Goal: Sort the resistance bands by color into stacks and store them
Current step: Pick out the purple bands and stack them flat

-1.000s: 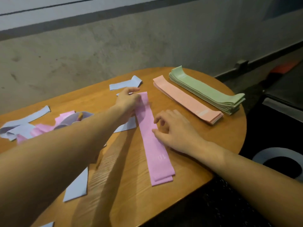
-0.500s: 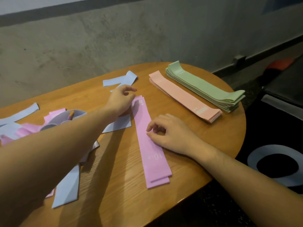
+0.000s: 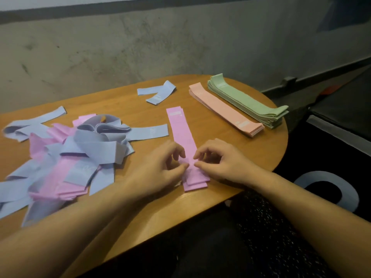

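Flat pink bands under 2 curled hands

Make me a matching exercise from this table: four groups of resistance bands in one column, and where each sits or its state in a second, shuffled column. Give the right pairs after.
Column one:
1. green stack
2. peach stack
3. pink stack
4. blue and pink pile

Column two:
A. unsorted and tangled, on the left part of the table
B. under the fingers of the left hand and right hand
C. nearest the table's far right edge
D. neat, between two other stacks

Pairs: 1-C, 2-D, 3-B, 4-A
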